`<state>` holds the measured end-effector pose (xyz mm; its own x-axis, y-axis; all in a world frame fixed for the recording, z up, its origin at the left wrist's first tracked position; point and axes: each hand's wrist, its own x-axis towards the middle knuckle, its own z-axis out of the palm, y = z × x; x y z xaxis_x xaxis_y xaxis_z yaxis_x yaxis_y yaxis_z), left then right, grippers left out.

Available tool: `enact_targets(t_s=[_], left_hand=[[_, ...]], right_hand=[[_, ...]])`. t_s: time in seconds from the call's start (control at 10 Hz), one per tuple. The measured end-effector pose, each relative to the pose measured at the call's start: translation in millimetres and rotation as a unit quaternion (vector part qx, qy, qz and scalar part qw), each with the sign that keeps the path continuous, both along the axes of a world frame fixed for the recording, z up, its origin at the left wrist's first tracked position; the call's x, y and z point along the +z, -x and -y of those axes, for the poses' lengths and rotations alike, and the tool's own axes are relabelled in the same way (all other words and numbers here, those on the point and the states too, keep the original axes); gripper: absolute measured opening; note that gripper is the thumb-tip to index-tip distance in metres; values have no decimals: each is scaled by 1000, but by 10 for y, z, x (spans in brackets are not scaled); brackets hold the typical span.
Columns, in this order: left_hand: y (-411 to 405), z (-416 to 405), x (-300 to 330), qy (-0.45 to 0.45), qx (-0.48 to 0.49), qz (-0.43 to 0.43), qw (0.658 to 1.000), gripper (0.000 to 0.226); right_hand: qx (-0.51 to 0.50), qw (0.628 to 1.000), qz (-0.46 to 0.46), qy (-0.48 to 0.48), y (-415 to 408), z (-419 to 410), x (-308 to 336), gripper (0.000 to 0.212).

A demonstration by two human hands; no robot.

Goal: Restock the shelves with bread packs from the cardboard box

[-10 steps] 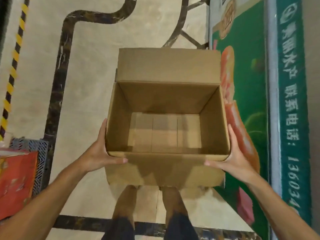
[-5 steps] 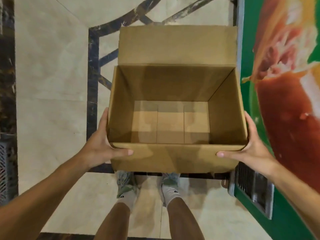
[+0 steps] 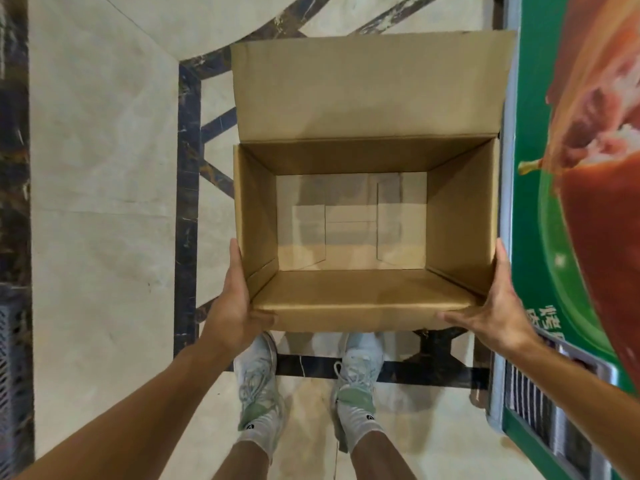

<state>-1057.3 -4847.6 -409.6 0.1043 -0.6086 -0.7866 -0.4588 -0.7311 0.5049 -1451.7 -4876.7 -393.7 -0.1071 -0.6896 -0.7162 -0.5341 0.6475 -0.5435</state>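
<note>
Marble floor [image 3: 104, 202]; green poster [image 3: 568, 237] at right; white sneakers [image 3: 258, 386].

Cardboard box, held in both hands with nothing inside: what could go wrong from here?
1. The cardboard box holds no bread packs, so restocking may stall.
2. The left hand and right hand hold only the near corners; it could tip away.
3. Its raised far flap sits close to the green cabinet and could snag on it.
</note>
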Motion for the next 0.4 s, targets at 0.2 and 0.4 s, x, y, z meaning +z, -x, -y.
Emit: enact_targets(t_s=[0.2, 0.4], left_hand=[[-169, 39, 99, 11, -100, 15, 995, 143], [-139, 260, 956, 82, -263, 144, 950, 104]], right_hand=[[11, 999, -20, -29, -2, 79, 83, 154], [172, 980, -100, 31, -263, 196, 834, 97]])
